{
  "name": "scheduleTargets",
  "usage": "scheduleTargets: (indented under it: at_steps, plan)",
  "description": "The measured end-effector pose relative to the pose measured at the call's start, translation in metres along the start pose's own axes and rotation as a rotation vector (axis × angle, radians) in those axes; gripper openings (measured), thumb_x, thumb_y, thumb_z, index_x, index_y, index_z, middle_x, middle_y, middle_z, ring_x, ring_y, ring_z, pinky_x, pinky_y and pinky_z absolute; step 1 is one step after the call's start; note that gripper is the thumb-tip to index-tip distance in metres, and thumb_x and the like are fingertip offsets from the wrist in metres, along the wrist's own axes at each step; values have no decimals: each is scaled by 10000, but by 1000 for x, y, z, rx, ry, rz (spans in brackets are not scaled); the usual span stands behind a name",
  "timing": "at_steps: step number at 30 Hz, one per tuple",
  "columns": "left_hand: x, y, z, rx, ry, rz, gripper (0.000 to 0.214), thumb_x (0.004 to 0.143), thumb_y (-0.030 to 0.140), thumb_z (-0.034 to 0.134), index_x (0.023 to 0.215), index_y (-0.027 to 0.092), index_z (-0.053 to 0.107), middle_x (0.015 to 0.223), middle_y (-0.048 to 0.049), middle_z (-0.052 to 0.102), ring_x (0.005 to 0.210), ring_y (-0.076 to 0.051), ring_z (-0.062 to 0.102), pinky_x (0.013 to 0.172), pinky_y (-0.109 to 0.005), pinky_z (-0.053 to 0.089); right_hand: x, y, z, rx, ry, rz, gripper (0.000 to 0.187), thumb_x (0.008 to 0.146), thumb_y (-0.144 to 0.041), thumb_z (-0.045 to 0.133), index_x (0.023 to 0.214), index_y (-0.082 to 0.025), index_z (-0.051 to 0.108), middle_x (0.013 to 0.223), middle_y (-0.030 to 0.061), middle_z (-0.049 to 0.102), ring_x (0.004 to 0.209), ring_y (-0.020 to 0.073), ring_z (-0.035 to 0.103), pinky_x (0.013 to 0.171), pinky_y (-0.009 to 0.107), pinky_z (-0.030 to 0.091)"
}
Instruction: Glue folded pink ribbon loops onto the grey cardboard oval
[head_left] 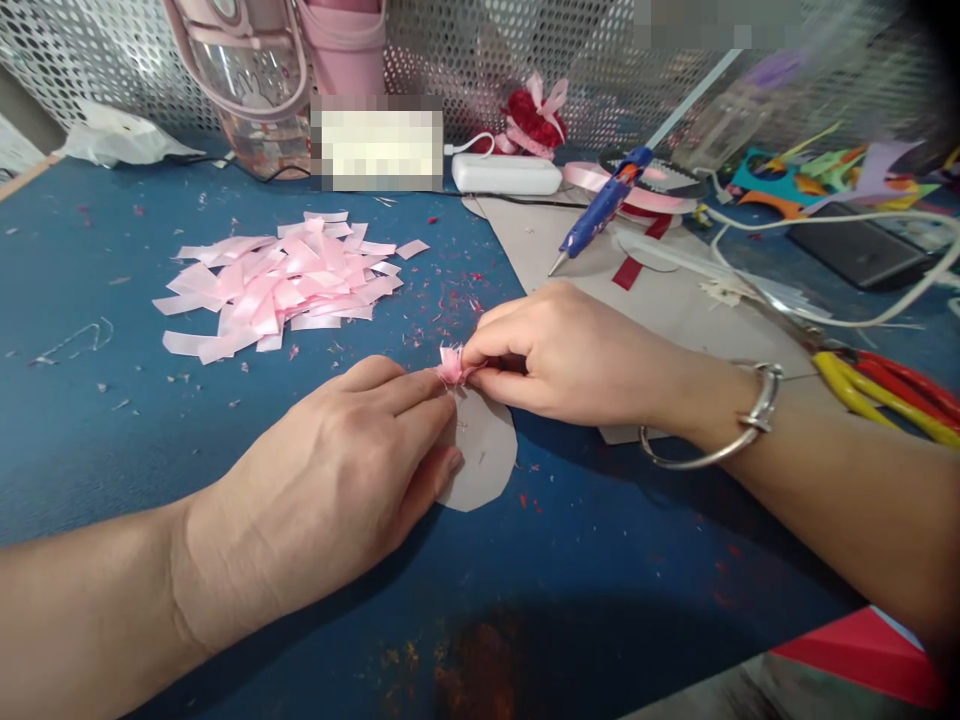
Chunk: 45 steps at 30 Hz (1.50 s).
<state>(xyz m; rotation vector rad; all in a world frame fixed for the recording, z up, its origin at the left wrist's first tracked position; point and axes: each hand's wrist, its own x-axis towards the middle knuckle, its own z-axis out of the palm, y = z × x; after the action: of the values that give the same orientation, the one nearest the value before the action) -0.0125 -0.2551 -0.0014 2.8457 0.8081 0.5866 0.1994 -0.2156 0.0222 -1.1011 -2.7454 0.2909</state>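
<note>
A rounded grey card piece lies on the blue table in front of me. At its far edge sits a small folded piece of pink ribbon. My right hand pinches this ribbon from the right between thumb and fingertips. From the left, my left hand grips the card, its thumb on the card and its fingertips touching the ribbon. The fingers partly cover the card's left side. Beyond my left hand is a loose pile of cut pink ribbon strips.
A blue glue gun rests on grey cardboard at the back right. Yellow- and red-handled tools lie to the right, near a white cable. A drinking bottle and a white device stand along the perforated metal panel.
</note>
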Motion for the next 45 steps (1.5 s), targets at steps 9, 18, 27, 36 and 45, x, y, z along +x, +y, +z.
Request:
scheduleTargets:
  at_steps: [9,18,27,36,45]
  plan:
    - [0,0,-1,34,-11,28,253,961,223,490,949,105,714,930,-104,729,876,-273,662,714,-411,554,6,-8,-6,-42,-57,78,206,822,-136,565,785,-195,759,744,-10,722,677,123,618,641,254,362]
    - [-3,2,-2,29,-37,15,227,957,227,484,844,146,663,893,-81,695,869,-257,643,736,-403,547,11,-17,-11,-108,-107,141,217,823,-115,561,762,-181,758,694,13,701,620,120,577,604,267,333]
    - [-9,6,-2,176,-27,-259,376,868,471,618,1030,139,550,887,-99,625,815,-316,628,709,-497,521,-26,-2,-28,72,-63,362,185,814,-390,676,902,-231,708,708,-20,682,590,134,579,528,271,374]
    - [-13,11,1,-193,0,-485,447,830,287,680,1200,242,435,987,-45,649,875,-237,642,774,-440,518,-29,-34,0,69,-26,485,425,709,-519,752,953,-205,601,842,5,632,700,173,553,558,267,297]
    - [-14,12,-3,-125,-44,-457,666,798,497,693,1327,225,393,1226,-140,605,1138,-337,571,927,-581,464,-32,-39,1,133,0,475,567,620,-556,799,996,-195,574,941,21,660,762,206,603,563,273,311]
